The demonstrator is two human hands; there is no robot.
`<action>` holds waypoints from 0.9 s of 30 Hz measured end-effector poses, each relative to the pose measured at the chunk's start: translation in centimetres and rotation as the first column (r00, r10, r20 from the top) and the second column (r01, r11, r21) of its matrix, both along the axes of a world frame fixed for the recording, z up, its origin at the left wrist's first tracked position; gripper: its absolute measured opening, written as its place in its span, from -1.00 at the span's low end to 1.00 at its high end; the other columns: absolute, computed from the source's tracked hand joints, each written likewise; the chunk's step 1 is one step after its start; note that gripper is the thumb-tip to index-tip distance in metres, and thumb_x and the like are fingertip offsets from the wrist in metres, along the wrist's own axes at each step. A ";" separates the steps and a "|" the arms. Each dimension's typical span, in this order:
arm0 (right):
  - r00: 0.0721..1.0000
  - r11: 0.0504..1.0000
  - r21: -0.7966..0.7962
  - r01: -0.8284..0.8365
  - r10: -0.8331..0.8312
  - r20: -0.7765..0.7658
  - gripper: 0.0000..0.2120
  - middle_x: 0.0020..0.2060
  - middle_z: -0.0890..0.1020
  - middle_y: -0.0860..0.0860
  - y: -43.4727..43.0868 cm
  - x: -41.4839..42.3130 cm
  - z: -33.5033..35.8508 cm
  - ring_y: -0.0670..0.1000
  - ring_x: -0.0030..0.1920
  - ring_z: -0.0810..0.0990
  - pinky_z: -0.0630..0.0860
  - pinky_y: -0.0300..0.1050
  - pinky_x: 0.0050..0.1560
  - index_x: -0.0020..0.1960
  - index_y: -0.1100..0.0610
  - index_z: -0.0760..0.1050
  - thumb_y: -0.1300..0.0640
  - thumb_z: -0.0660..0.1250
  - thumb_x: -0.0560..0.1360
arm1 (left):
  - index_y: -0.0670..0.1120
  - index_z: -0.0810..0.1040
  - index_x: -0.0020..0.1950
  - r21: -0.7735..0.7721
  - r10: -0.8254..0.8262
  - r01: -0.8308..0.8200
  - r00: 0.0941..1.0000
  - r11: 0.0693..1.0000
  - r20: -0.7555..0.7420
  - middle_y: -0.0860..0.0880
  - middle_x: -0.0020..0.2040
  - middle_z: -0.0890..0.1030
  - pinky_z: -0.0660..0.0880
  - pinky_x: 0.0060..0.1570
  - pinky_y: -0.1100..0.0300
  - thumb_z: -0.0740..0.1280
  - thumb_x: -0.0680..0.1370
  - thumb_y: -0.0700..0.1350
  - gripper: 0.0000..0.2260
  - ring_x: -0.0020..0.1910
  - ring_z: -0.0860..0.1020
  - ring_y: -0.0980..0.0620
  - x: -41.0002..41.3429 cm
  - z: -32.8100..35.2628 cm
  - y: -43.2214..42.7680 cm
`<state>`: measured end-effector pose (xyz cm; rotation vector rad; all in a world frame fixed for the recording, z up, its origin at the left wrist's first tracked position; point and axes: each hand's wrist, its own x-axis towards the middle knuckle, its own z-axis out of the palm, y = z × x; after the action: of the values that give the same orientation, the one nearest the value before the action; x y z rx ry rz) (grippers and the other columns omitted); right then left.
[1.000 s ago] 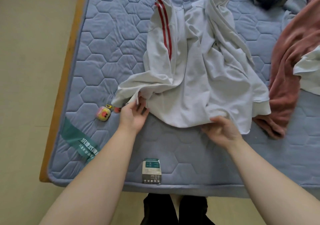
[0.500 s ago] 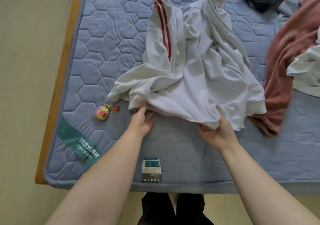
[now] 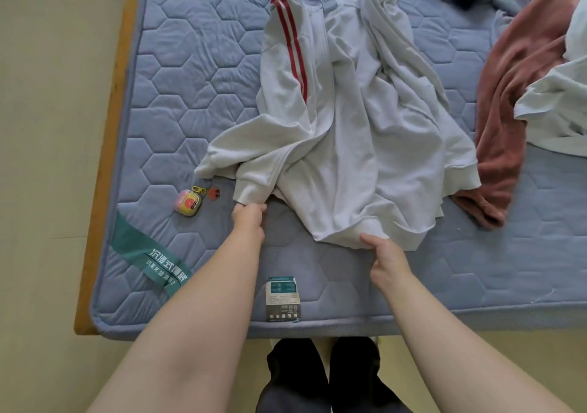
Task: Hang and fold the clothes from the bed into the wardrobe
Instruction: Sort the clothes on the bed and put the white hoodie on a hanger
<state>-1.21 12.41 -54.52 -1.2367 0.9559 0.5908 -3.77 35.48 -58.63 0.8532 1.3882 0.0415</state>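
Blue mattress (image 3: 190, 63), beige floor (image 3: 47, 158), white sweatshirt (image 3: 365, 158).

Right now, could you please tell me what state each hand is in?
Left hand: pinches a sleeve cuff of the white sweatshirt.
Right hand: grips the sweatshirt's bottom hem.

The left hand (image 3: 249, 220) has curled onto the sleeve cuff (image 3: 251, 192) of the white sweatshirt (image 3: 365, 145) — a second ago its fingers lay flat. The right hand (image 3: 386, 260) has tugged the hem (image 3: 368, 233) lower in the frame — nearer the mattress label (image 3: 282, 298).
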 end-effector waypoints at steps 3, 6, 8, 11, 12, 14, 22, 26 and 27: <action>0.988 0.991 0.044 -0.124 0.119 0.101 -0.61 -0.11 0.61 0.05 0.6 0.1 -0.1 0.01 -0.08 0.57 0.47 -0.24 -0.15 0.17 0.25 0.50 0.50 0.30 0.39 | -0.16 0.52 0.14 0.216 -0.138 0.142 0.990 0.966 -0.033 -0.17 0.08 0.54 0.40 -0.09 0.18 0.28 0.40 -0.49 -0.62 -0.01 0.47 -0.05 -0.2 -0.7 1.0; 0.968 0.975 -0.024 -0.223 0.224 0.111 -0.63 -0.11 0.62 0.08 1.1 0.1 -0.8 0.06 -0.07 0.59 0.52 -0.20 -0.15 0.17 0.29 0.50 0.50 0.33 0.40 | -0.23 0.51 0.22 0.246 -0.215 0.218 0.976 0.945 -0.037 -0.14 0.09 0.55 0.41 -0.06 0.22 0.35 0.43 -0.43 -0.63 -0.01 0.51 -0.04 0.2 -0.7 1.4; 0.983 0.985 0.007 -0.170 0.170 0.064 -0.71 -0.12 0.62 0.09 1.7 0.1 -0.8 0.05 -0.13 0.60 0.58 -0.17 -0.25 0.16 0.29 0.49 0.45 0.30 0.46 | -0.24 0.52 0.20 0.261 -0.229 0.229 0.973 0.938 -0.028 -0.11 0.01 0.56 0.42 -0.06 0.21 0.38 0.45 -0.38 -0.68 -0.04 0.52 -0.02 0.7 -0.3 1.4; 0.999 0.973 0.232 -0.011 0.018 -0.028 -0.83 -0.24 0.66 0.10 2.5 0.4 0.8 0.00 -0.28 0.66 0.58 -0.21 -0.42 0.01 0.29 0.50 0.41 0.15 0.56 | -0.17 0.50 -0.14 0.277 -0.206 0.196 0.979 0.941 0.005 -0.05 -0.26 0.49 0.35 -0.27 0.21 0.36 0.40 -0.30 -0.91 -0.27 0.41 0.00 -0.2 1.6 1.1; 0.997 0.952 0.298 0.069 -0.054 -0.060 -0.80 -0.30 0.67 0.10 2.4 0.4 1.2 -0.02 -0.35 0.67 0.56 -0.24 -0.45 -0.03 0.29 0.50 0.39 0.11 0.58 | -0.15 0.41 -0.30 0.322 -0.250 0.252 0.967 0.913 -0.048 -0.05 -0.36 0.37 0.25 -0.34 0.19 0.30 0.38 -0.24 -0.91 -0.34 0.29 -0.01 -1.1 2.1 0.9; 0.962 0.911 0.319 0.263 -0.221 -0.162 -0.75 -0.42 0.65 0.08 2.1 -0.3 1.7 -0.07 -0.48 0.63 0.49 -0.31 -0.53 -0.09 0.28 0.50 0.35 0.05 0.61 | -0.17 0.34 -0.40 0.438 -0.379 0.436 0.900 0.786 -0.215 -0.19 -0.42 0.30 0.18 -0.35 0.11 0.16 0.34 -0.14 -0.85 -0.35 0.22 -0.08 -4.2 2.7 0.6; 0.937 0.973 -0.120 0.198 -0.224 -0.269 -0.66 0.13 0.56 0.16 3.9 -5.6 -1.0 0.20 0.10 0.58 0.53 0.15 0.11 0.22 0.19 0.43 0.44 0.18 0.50 | -0.13 0.53 -0.11 0.486 -0.411 0.579 0.812 0.654 -0.415 -0.11 -0.12 0.59 0.33 -0.17 0.14 0.15 0.38 -0.28 -0.80 -0.12 0.47 -0.16 -11.5 2.1 1.4; 0.933 0.980 -0.173 0.103 -0.155 -0.325 -0.67 0.09 0.57 0.17 5.6 -4.8 -1.6 0.13 -0.14 0.57 0.53 0.09 -0.15 0.27 0.17 0.42 0.32 0.26 0.51 | -0.10 0.37 0.16 0.320 -0.147 0.240 0.946 0.916 -0.290 -0.06 0.11 0.50 0.39 0.02 0.14 0.12 0.54 -0.28 -0.77 0.01 0.46 -0.10 -9.1 0.9 2.0; 0.910 0.977 -0.209 -0.028 -0.061 -0.411 -0.74 0.04 0.59 0.17 5.7 -4.9 -1.7 0.14 -0.17 0.58 0.52 0.07 -0.24 0.22 0.18 0.43 0.22 0.23 0.54 | -0.10 0.36 0.24 0.193 -0.041 0.077 0.982 0.978 -0.185 -0.11 0.20 0.50 0.46 0.09 0.05 0.08 0.56 -0.25 -0.73 0.08 0.50 -0.13 -8.6 0.3 2.4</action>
<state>-6.13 18.10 -56.26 -1.3146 1.4159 0.7735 -12.35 37.92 -58.34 1.0872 1.5447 0.0599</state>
